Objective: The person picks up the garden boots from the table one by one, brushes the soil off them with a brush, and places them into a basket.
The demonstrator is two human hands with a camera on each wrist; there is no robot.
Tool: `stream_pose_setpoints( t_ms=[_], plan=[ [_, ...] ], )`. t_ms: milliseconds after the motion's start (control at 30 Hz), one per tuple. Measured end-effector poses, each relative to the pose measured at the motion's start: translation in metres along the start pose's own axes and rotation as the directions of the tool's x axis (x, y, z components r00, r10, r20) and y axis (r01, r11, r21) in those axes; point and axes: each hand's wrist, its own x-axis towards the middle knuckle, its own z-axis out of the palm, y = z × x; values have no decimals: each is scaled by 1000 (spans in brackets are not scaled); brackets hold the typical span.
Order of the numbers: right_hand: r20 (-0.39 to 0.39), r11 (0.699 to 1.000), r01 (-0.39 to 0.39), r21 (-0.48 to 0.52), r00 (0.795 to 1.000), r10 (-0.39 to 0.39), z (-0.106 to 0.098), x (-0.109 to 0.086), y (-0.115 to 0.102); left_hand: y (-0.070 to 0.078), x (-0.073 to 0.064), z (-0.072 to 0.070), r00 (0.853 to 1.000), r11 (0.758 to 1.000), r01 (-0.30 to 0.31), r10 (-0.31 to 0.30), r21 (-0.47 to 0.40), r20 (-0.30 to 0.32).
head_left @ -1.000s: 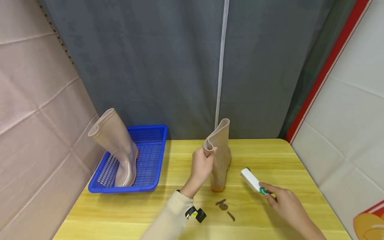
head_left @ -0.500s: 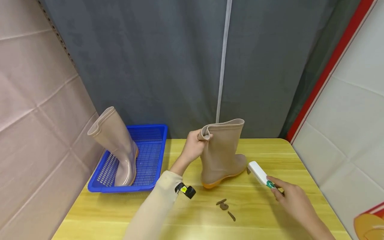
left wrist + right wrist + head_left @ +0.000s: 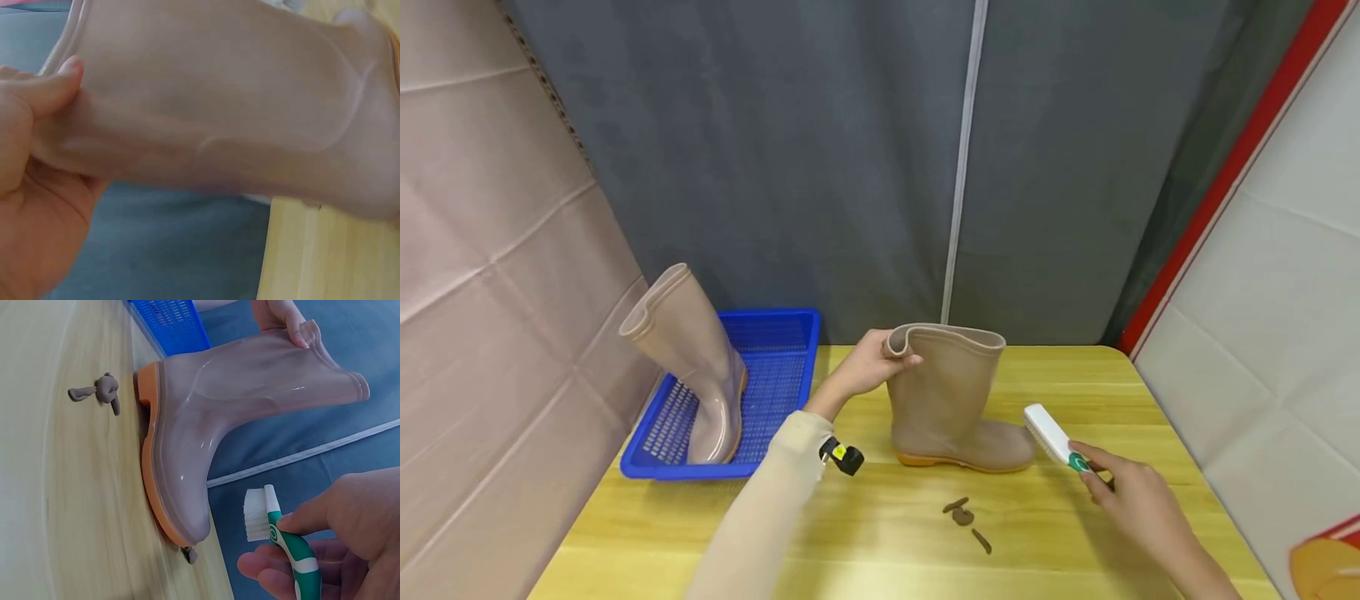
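Note:
A beige rubber boot (image 3: 947, 408) with an orange sole stands upright at the wooden table, its toe pointing right. My left hand (image 3: 867, 365) grips the rim of its shaft at the back, thumb on the near side and folding the edge. In the left wrist view the thumb lies over the boot's shaft (image 3: 206, 94). My right hand (image 3: 1138, 498) holds a scrub brush (image 3: 1049, 433) with a white head and a green-and-white handle. The brush's bristles (image 3: 255, 514) are close to the toe. Right of centre, several brown clay-like bits (image 3: 962, 517) lie in front of the boot.
On the left stands a blue plastic basket (image 3: 808, 379) with a second beige boot (image 3: 692, 367) leaning in it. Another small brown lump (image 3: 189, 554) lies by the toe. A grey curtain (image 3: 775, 167) hangs behind the table (image 3: 880, 550).
My left hand has turned the boot from toe-away to toe-right and lowered it from a tilt to level. The brush has shifted slightly right and up in my right hand.

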Motion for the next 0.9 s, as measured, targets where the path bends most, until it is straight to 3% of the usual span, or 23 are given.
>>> stream_pose_setpoints(
  t_ms=[133,267,333,367,400,467,533,567,667,733,767,833,900],
  plan=[
    [12,1000,3,5,1000,-3,-1,0,0,4,-3,-7,999,1000,0,1,-25,43],
    [45,1000,-18,7,999,18,-2,-1,-1,18,-6,-16,999,1000,8,-7,-24,37],
    [64,999,-34,10,997,33,-3,-1,-1,32,-7,-18,999,996,-6,3,88,38],
    [69,999,-39,9,997,38,-3,-1,0,41,-7,-18,999,984,-30,23,177,44],
    [72,999,-41,8,997,40,-3,-1,0,49,-6,-18,997,957,-64,50,284,56],
    [72,999,-45,6,996,44,-4,-1,1,66,-5,-13,989,852,-145,114,504,92],
    [72,999,-38,3,997,38,-4,0,1,80,-2,-6,978,711,-210,167,672,128],
    [73,999,-36,5,997,36,-4,0,1,85,0,-1,971,656,-235,188,718,146],
    [71,1000,-28,10,997,27,-3,0,-1,94,4,13,957,540,-278,228,794,179],
    [75,999,-33,15,997,32,-3,0,-1,95,6,23,938,468,-304,300,830,174],
    [74,999,-37,14,997,36,-3,0,0,94,6,29,920,429,-323,353,843,173],
    [74,999,-44,13,996,43,-3,0,0,92,5,41,861,309,-368,468,877,196],
    [86,998,-58,19,995,56,-2,1,1,90,0,55,791,168,-420,549,892,270]
  ],
)
